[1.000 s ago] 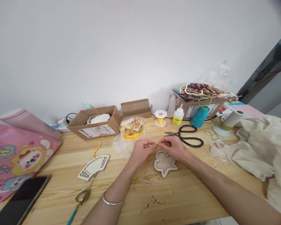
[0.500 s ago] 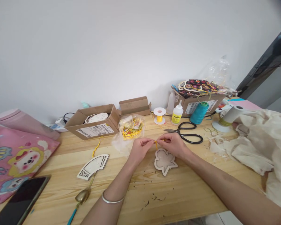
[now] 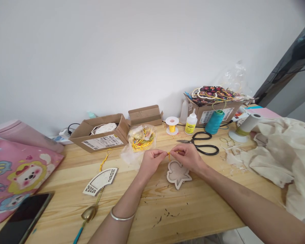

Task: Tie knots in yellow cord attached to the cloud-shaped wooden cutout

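Observation:
My left hand [image 3: 151,161] and my right hand [image 3: 189,156] are close together above the wooden table [image 3: 193,210], each pinching an end of a short yellow cord [image 3: 169,155]. The cord hangs down to a flat wooden leaf-shaped frame [image 3: 178,173] lying just under my fingers. A silver bangle [image 3: 121,217] is on my left wrist. A clear bag of yellow cord pieces [image 3: 141,138] lies just beyond my left hand.
Black scissors [image 3: 202,143], a small yellow-cord spool [image 3: 172,125], a glue bottle [image 3: 190,124] and a teal thread cone [image 3: 214,122] stand behind. Cardboard boxes [image 3: 101,137] line the wall. A fan-shaped wooden piece [image 3: 100,181], a phone [image 3: 22,219], pink fabric [image 3: 17,169] and cream cloth [image 3: 282,159] lie around.
My hands have drawn closer together along the yellow cord, which is now shorter between them. The view has drifted slightly; the things on the table stay put.

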`<move>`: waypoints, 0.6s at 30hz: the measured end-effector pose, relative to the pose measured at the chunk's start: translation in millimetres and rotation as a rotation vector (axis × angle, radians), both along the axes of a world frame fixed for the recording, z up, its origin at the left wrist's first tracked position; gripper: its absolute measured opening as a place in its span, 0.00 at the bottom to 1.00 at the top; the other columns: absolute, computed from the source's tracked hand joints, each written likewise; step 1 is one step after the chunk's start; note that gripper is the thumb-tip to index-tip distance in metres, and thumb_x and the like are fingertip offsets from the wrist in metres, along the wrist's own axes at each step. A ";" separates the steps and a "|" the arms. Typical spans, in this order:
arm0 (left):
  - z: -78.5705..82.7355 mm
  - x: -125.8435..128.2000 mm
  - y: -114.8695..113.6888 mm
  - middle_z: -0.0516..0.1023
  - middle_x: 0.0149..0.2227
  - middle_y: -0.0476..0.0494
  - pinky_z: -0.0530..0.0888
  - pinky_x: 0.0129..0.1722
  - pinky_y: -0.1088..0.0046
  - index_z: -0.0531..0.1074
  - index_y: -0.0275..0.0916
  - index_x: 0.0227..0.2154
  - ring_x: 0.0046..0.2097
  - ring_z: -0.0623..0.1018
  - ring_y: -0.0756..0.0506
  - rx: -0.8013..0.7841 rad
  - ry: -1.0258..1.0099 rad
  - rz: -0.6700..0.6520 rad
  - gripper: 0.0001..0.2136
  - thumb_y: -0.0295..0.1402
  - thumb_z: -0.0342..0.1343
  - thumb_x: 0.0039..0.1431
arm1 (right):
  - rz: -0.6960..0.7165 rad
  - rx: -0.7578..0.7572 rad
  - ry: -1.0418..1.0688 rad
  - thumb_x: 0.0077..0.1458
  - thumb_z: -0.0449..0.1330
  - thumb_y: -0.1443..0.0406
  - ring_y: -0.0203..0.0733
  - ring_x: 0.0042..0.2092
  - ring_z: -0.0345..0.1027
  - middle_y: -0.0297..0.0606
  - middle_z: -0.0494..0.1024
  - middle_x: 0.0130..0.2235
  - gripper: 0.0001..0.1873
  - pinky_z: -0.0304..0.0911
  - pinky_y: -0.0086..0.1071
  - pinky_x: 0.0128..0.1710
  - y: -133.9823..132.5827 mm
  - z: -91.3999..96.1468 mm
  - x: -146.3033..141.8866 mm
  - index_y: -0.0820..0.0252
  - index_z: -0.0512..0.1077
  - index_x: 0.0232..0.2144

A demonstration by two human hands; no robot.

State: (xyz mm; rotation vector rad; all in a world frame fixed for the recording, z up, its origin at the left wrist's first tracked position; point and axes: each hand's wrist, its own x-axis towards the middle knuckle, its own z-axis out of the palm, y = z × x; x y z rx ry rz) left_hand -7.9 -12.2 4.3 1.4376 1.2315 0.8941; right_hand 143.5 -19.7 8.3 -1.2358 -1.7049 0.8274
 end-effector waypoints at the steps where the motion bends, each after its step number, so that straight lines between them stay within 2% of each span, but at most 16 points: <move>1: 0.4 0.1 -0.3 0.71 0.19 0.50 0.58 0.20 0.80 0.73 0.33 0.22 0.21 0.63 0.54 0.007 -0.002 -0.009 0.12 0.38 0.53 0.42 | -0.011 -0.016 0.024 0.42 0.53 0.66 0.34 0.25 0.64 0.35 0.73 0.22 0.08 0.58 0.25 0.23 0.3 0.9 -0.1 0.64 0.72 0.20; 6: 2.8 1.6 -2.8 0.68 0.17 0.50 0.55 0.18 0.80 0.72 0.33 0.23 0.19 0.61 0.55 0.043 -0.012 0.005 0.13 0.39 0.53 0.40 | -0.047 -0.172 0.142 0.39 0.56 0.64 0.33 0.23 0.62 0.35 0.72 0.21 0.09 0.57 0.25 0.21 4.1 2.6 1.4 0.65 0.71 0.20; 9: 2.8 2.5 -3.8 0.58 0.10 0.57 0.48 0.15 0.81 0.72 0.34 0.28 0.14 0.52 0.58 0.015 -0.005 0.023 0.15 0.39 0.55 0.38 | -0.029 -0.224 0.173 0.38 0.57 0.62 0.31 0.21 0.60 0.34 0.71 0.20 0.10 0.55 0.24 0.19 5.3 1.9 2.8 0.66 0.71 0.21; 11: 2.1 2.8 -3.6 0.54 0.09 0.58 0.45 0.14 0.81 0.72 0.34 0.29 0.14 0.49 0.58 0.016 -0.001 0.025 0.15 0.39 0.56 0.38 | -0.023 -0.255 0.192 0.38 0.57 0.62 0.30 0.20 0.58 0.33 0.70 0.19 0.11 0.53 0.23 0.18 5.1 1.4 2.9 0.66 0.71 0.20; 15: 0.6 2.7 -2.5 0.62 0.13 0.55 0.48 0.14 0.81 0.72 0.33 0.25 0.15 0.52 0.58 0.016 -0.042 0.023 0.12 0.38 0.56 0.38 | -0.013 -0.296 0.217 0.37 0.58 0.62 0.28 0.18 0.55 0.32 0.68 0.17 0.10 0.51 0.22 0.17 3.9 2.6 1.8 0.67 0.71 0.20; 18: 0.7 2.6 -2.2 0.63 0.13 0.55 0.50 0.14 0.82 0.72 0.34 0.24 0.15 0.53 0.59 -0.025 -0.067 0.008 0.11 0.37 0.56 0.38 | -0.002 -0.302 0.237 0.37 0.58 0.63 0.27 0.18 0.54 0.31 0.67 0.17 0.10 0.50 0.22 0.17 3.6 4.9 1.7 0.67 0.71 0.20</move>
